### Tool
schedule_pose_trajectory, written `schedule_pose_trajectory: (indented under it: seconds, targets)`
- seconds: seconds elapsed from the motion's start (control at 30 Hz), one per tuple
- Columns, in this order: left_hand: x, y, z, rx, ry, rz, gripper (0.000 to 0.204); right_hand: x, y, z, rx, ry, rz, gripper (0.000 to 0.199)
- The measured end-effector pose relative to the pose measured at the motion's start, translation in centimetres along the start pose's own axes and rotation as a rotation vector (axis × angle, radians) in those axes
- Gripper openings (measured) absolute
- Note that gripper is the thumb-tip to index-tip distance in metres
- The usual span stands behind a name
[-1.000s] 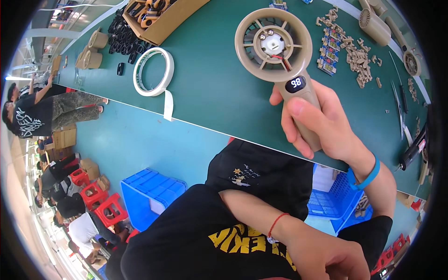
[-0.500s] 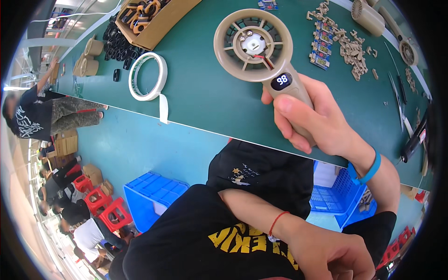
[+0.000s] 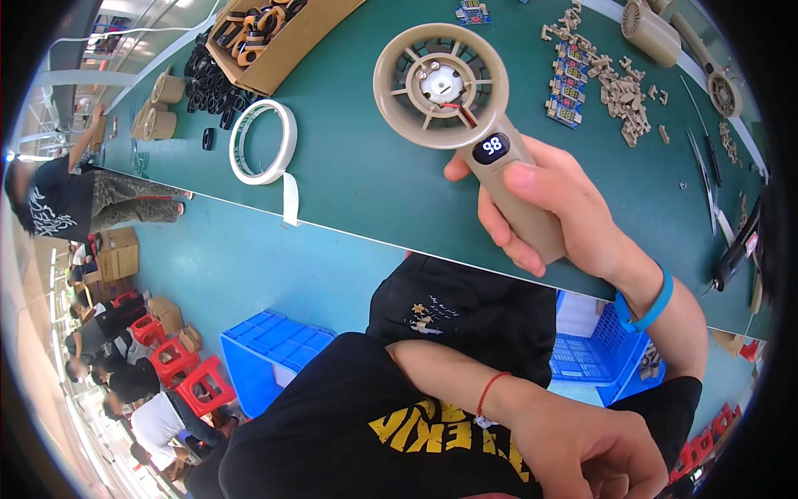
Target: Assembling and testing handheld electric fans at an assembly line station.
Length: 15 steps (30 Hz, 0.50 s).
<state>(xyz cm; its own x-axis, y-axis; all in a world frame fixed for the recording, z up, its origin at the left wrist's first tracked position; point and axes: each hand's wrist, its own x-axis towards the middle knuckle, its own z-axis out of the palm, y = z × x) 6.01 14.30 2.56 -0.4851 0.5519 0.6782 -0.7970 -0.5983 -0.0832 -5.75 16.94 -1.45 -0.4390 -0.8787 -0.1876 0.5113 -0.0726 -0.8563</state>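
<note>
My right hand (image 3: 561, 200), with a blue wristband, is wrapped round the handle of a beige handheld fan (image 3: 528, 204) above the green table. Its round head points up and away, showing a ring of spokes, a white motor centre and thin red and black wires. A small display is lit on the handle, just beyond my thumb. My left hand (image 3: 573, 441), wearing a red string bracelet, is curled low in front of my body. Small beige plastic parts (image 3: 613, 484) show between its fingers; the lower fingers are cut off by the picture's edge.
On the green table (image 3: 349, 166) lie a white tape roll (image 3: 241, 141), a carton (image 3: 287, 41) of black-and-orange rings, blue circuit boards (image 3: 569, 87), beige clips (image 3: 628, 100), tweezers (image 3: 705, 179) and a black screwdriver (image 3: 736, 254). Blue crates (image 3: 278, 341) stand below. Other people are at left.
My right hand has shifted slightly left and tilted the fan, keeping its grip. My left hand has turned a little, so the small beige parts in it show more.
</note>
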Motion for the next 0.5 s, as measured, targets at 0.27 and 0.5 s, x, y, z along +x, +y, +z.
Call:
schedule_pose_trajectory:
  seconds: [0.27,0.5]
  targets:
    - [2.4,4.6,1.7,-0.106,0.253,-0.574,0.024,0.1,-0.1,0.0,-0.041,-0.025,0.005,0.05]
    - [0.2,1.5,1.0,0.055,0.048,0.019,0.026,0.2,-0.1,0.1,-0.006,-0.015,0.014,0.042]
